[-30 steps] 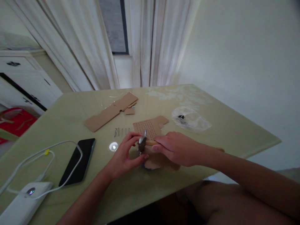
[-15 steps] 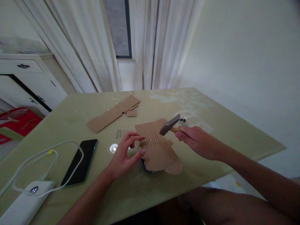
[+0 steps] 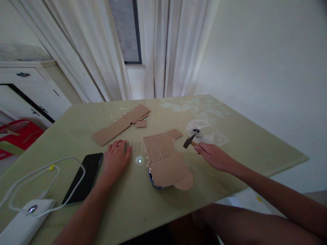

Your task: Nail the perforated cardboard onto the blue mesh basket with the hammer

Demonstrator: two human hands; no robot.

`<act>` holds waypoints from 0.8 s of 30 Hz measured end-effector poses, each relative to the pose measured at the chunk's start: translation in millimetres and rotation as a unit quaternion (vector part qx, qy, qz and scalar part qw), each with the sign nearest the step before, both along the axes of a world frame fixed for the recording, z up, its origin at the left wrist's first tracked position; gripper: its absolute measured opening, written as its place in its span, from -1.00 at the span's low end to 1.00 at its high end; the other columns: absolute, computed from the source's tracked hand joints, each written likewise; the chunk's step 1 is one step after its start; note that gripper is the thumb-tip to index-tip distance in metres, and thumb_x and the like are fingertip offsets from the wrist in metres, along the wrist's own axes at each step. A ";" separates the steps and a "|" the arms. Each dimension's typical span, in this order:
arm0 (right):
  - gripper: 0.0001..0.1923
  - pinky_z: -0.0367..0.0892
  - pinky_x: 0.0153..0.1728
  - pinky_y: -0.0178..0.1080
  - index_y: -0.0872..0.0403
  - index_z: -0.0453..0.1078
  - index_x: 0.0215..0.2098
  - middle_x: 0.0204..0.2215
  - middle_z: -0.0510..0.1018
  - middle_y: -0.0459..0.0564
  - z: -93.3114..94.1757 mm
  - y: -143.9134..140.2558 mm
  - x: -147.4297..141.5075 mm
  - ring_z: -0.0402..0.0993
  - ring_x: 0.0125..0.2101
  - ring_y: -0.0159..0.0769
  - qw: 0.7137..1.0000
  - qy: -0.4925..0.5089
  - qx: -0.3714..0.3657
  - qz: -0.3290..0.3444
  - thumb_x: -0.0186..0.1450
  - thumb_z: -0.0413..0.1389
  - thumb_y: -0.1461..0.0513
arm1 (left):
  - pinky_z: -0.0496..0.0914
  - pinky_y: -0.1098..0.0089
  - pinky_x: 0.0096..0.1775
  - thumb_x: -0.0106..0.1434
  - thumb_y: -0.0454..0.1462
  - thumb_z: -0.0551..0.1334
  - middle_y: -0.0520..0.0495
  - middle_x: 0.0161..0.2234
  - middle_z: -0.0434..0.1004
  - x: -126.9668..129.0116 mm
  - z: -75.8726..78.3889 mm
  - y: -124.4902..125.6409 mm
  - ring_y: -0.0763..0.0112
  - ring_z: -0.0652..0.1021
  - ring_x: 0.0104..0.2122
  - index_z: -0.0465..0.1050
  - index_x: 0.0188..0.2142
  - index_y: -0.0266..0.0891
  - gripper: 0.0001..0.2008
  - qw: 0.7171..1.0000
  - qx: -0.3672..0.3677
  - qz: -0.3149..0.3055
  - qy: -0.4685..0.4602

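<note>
A brown cardboard piece (image 3: 166,160) with a grid of small holes lies flat on the olive table (image 3: 158,207), over something blue at its near edge. My right hand (image 3: 213,156) grips the wooden handle of a small hammer (image 3: 189,140), whose dark head hangs just right of the cardboard. My left hand (image 3: 116,159) rests palm down on the table, fingertips touching the left end of a row of nails (image 3: 133,146). Whether a nail is pinched is hidden by the fingers.
A black phone (image 3: 83,177) lies left of my left hand, with a white cable (image 3: 46,168) running to a white power bank (image 3: 24,221). A long cardboard strip (image 3: 120,123) lies further back. A clear plastic bag (image 3: 206,132) with dark bits sits right of the hammer.
My left hand left the cardboard and moved left to the nails. My right hand drew the hammer away to the right and lowered it beside the cardboard.
</note>
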State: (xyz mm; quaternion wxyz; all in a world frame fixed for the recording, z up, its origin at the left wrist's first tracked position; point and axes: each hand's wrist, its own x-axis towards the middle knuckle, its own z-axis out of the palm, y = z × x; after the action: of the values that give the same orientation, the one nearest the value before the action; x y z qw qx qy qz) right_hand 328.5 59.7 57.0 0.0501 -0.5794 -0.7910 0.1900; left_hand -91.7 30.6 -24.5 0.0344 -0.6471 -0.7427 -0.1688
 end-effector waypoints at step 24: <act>-0.45 0.34 -0.19 -0.09 0.05 0.49 -0.18 -0.30 0.64 0.14 -23.5 -6.7 11.0 0.59 -0.26 -0.04 0.998 -0.061 -0.015 0.029 0.63 -0.23 -0.03 | 0.51 0.00 0.05 0.53 -0.05 0.05 -0.37 0.02 0.65 0.0 14.1 -5.9 -0.17 0.63 0.02 0.58 0.14 -0.35 -0.49 0.999 -0.035 0.029 0.019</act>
State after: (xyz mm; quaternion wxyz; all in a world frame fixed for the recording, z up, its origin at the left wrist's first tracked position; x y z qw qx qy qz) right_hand 339.5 52.9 33.5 -0.0123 -0.5676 -0.8060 0.1674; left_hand -91.7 24.7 -10.4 0.0302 -0.6287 -0.7662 -0.1293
